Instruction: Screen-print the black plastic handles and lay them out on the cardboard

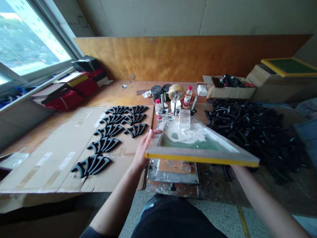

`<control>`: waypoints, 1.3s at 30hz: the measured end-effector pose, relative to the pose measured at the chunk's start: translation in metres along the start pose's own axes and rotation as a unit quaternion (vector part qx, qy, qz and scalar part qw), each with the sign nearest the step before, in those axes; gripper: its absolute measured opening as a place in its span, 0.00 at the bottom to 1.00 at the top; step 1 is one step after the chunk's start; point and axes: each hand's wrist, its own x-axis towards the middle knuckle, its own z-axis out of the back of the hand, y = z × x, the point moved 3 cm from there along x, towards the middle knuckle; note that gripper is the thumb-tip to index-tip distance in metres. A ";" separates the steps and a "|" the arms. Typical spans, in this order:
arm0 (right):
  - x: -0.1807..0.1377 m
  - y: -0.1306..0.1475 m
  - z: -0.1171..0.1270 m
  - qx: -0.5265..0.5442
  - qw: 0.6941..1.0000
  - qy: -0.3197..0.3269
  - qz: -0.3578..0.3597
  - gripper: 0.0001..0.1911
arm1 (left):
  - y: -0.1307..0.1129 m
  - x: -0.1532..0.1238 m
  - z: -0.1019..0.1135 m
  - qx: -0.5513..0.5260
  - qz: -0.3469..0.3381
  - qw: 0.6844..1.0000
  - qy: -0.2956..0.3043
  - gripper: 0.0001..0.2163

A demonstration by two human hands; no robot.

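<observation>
A wooden screen-printing frame [201, 158] with a yellow front edge is tilted up above a print stand [173, 177]; white ink lies on its green mesh. My left hand [143, 148] grips the frame's left rail. My right forearm [257, 195] reaches under the frame's right side, and the right hand itself is hidden behind the frame. To the left, several black curved plastic parts [104, 144] lie in rows on flattened cardboard [49, 158].
A large heap of black parts [255, 129] fills the table's right side. Bottles, ink tubs and a tape roll [176, 90] stand behind the frame. Cardboard boxes [272, 86] stand at back right, red and black items [74, 89] by the window.
</observation>
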 end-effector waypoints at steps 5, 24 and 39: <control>0.035 0.070 -0.009 0.017 0.994 -0.025 0.108 0.20 | 0.094 -0.033 0.019 0.061 0.144 0.986 0.056 0.29; -0.026 0.147 -0.088 -0.284 0.919 0.146 0.232 0.05 | 0.174 -0.036 0.024 0.185 0.135 0.973 0.032 0.28; -0.070 0.160 -0.076 -0.174 0.864 0.222 0.418 0.06 | 0.163 -0.039 0.022 0.160 0.131 0.978 0.024 0.27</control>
